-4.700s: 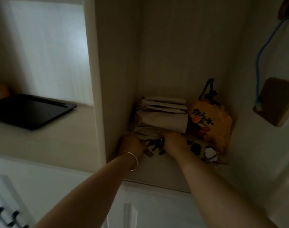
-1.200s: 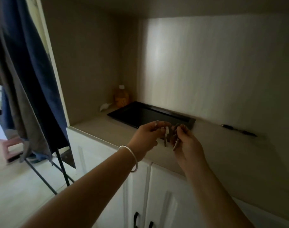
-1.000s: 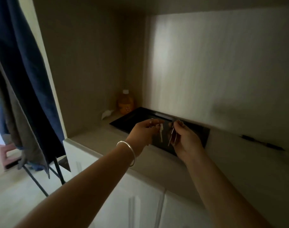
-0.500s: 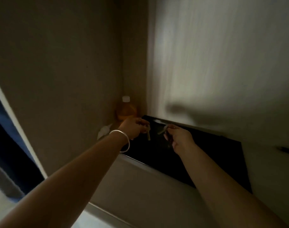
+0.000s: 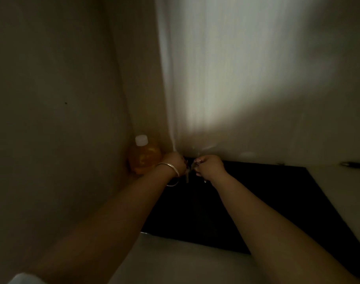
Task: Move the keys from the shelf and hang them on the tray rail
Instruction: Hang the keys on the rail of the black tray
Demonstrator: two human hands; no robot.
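Note:
Both my hands are held close together over the far left corner of a black tray (image 5: 277, 201) that lies on the counter against the back wall. A small bunch of keys (image 5: 187, 176) hangs between them. My left hand (image 5: 175, 162), with a silver bangle on the wrist, pinches one side of the bunch. The fingers of my right hand (image 5: 208, 166) are closed on the key ring at the other side. The keys dangle just above the tray's far rim, and the dim light hides whether they touch it.
An orange drink bottle (image 5: 144, 156) with a white cap stands in the corner, just left of my left hand. A dark pen (image 5: 353, 164) lies on the counter at the far right. Walls close in on the left and behind.
I have leaned in closer. Both hands have carried the keys forward to the tray's far left corner, and the two hands have drawn nearer to each other.

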